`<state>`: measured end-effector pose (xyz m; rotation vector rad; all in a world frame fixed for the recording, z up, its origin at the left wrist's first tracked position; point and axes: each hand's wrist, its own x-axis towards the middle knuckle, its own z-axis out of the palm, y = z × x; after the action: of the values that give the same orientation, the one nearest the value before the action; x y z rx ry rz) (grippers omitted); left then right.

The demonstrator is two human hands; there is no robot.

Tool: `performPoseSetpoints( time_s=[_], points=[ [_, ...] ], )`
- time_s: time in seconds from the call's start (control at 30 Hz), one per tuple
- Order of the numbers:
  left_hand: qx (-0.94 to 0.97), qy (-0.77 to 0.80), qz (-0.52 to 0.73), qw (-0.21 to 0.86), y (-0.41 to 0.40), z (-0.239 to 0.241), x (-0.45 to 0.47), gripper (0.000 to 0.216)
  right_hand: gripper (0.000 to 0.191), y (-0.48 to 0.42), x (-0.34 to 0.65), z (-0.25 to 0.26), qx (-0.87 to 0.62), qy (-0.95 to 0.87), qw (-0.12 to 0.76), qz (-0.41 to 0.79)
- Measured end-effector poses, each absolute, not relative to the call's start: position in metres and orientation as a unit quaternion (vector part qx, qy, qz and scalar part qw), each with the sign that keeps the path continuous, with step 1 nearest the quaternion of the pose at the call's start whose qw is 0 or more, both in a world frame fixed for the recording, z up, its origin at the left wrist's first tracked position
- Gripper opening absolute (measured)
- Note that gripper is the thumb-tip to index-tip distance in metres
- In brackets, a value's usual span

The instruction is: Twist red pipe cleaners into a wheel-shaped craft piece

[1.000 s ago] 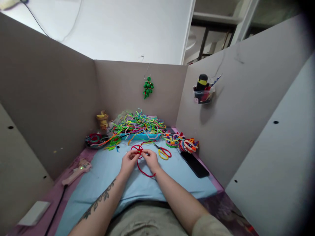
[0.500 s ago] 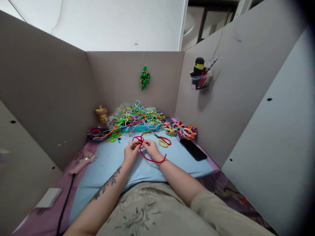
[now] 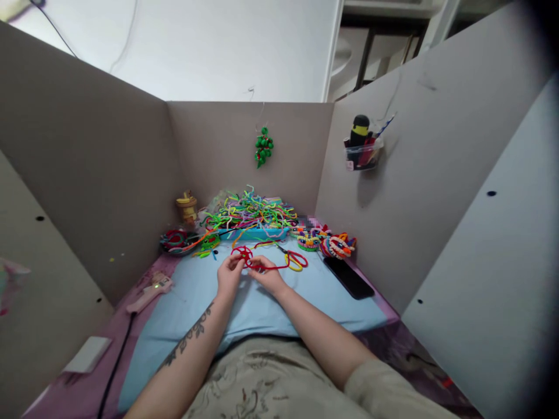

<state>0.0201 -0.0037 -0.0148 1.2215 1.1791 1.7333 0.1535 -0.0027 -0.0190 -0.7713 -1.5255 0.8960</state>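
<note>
Both my hands meet over the light blue mat [image 3: 192, 297] and pinch a red pipe cleaner [image 3: 243, 255]. My left hand [image 3: 229, 276] grips its coiled, looped end. My right hand [image 3: 268, 279] holds the wire just right of the coil, and the loose red tail runs off to the right toward the scissors [image 3: 293, 259] with yellow and red handles.
A blue tray heaped with several coloured pipe cleaners [image 3: 250, 216] stands at the back. Finished bright pieces [image 3: 337, 245] lie at the back right by a black phone [image 3: 348, 277]. A pink glue gun [image 3: 151, 289] lies at left. Brown partition walls [image 3: 87, 174] enclose the desk.
The red tail, which looped down below my right wrist, now stretches out to the right near the scissors. My hands stayed together at the coil. The camera tilted slightly.
</note>
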Motion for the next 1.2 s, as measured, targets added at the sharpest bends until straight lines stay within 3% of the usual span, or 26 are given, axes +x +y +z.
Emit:
performPoseSetpoints(
  time_s=[0.13,0.4,0.67,1.2],
  points=[
    [0.486,0.455,0.656,0.356,-0.004,-0.015,0.021,0.029,0.015,-0.008,0.15,-0.015,-0.351,-0.644,0.559,0.388],
    [0.511,0.447,0.61,0.408,-0.009,-0.008,0.025,0.033,0.027,0.022,0.174,-0.02,-0.449,-0.537,0.622,0.351],
    [0.559,0.406,0.545,0.475,-0.017,-0.002,0.03,0.028,0.028,0.025,0.179,-0.021,-0.439,-0.539,0.615,0.372],
    [0.58,0.386,0.592,0.406,-0.005,-0.016,0.025,0.032,0.022,0.025,0.176,-0.028,-0.395,-0.61,0.578,0.371]
  ],
)
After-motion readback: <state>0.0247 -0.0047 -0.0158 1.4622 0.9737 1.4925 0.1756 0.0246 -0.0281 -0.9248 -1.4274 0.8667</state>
